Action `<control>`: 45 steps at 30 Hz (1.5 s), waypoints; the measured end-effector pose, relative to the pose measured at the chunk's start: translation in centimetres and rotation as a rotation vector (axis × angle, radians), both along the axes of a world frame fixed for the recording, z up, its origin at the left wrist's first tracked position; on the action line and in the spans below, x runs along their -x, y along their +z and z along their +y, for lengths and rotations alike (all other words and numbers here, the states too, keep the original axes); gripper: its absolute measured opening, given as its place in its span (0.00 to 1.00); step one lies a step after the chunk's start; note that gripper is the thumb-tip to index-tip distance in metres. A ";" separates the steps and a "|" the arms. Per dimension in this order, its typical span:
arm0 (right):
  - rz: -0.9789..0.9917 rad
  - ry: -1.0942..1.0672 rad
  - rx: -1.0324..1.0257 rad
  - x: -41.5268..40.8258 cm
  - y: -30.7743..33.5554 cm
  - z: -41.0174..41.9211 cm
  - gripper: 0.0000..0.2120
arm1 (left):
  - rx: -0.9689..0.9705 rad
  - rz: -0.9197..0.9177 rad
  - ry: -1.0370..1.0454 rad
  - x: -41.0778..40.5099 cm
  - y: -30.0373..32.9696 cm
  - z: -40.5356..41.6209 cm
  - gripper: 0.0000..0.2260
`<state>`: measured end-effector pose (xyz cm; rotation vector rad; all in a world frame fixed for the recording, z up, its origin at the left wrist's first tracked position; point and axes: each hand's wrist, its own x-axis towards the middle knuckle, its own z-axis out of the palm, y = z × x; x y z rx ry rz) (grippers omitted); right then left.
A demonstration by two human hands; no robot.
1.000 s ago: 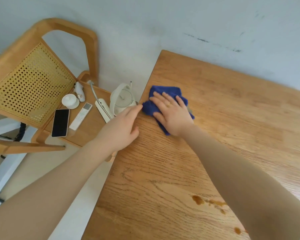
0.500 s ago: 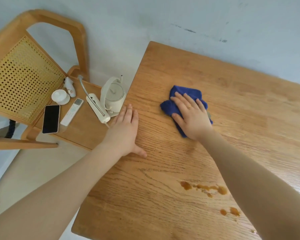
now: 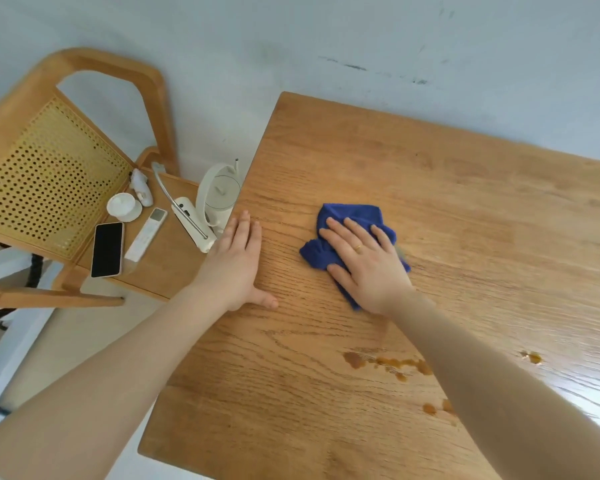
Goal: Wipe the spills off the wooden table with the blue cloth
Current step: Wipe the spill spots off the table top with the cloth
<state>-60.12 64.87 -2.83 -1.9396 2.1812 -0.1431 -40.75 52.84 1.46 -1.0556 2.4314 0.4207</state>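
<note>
The blue cloth (image 3: 349, 218) lies bunched on the wooden table (image 3: 447, 174), left of the middle. My right hand (image 3: 368, 265) presses flat on top of it, fingers spread, and covers its near half. My left hand (image 3: 236, 265) rests palm down on the table's left edge, holding nothing. Brown spills (image 3: 381, 363) sit nearer to me, partly hidden under my right forearm. More brown drops (image 3: 429, 408) lie below them, and one small spot (image 3: 533, 357) shows to the right of the arm.
A wooden chair (image 3: 49, 168) with a cane back stands left of the table. On its seat lie a black phone (image 3: 107, 249), a white remote (image 3: 145, 234), a small white cup (image 3: 123, 206) and a white fan-like device (image 3: 215, 195). A grey wall runs behind the table.
My right hand slid the cloth from the table's left edge rightward toward the middle. My left hand went from gripping the edge to lying flat on the tabletop.
</note>
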 end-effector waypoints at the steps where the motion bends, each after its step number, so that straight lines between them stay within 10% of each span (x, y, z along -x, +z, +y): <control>1: 0.007 -0.024 0.016 1.1 -0.1 -0.5 0.28 | 0.025 0.009 -0.025 0.1 0.1 0.3 0.59; 8: -0.013 -0.465 0.023 5.7 -0.7 -2.6 0.25 | 0.072 0.009 -0.246 1.8 0.7 3.0 0.45; 18: 0.009 0.015 -0.022 3.3 0.2 3.4 0.28 | -0.102 -0.056 -0.042 3.1 1.5 4.6 0.53; 24: -0.029 -0.342 -0.004 4.3 -0.5 -2.4 0.25 | -0.073 0.121 0.096 2.7 -0.4 5.7 0.52; 34: -0.028 0.368 -0.051 -2.3 -0.1 3.5 0.29 | 0.101 0.483 0.115 -1.2 2.7 6.1 0.21; 41: -0.030 -0.145 -0.028 -4.9 0.0 -3.4 0.25 | 0.147 0.417 0.183 -5.7 3.7 5.1 0.20; 45: -0.081 0.074 -0.033 -12.6 -0.1 -3.4 0.27 | 0.132 0.422 0.231 -8.2 2.7 4.3 0.21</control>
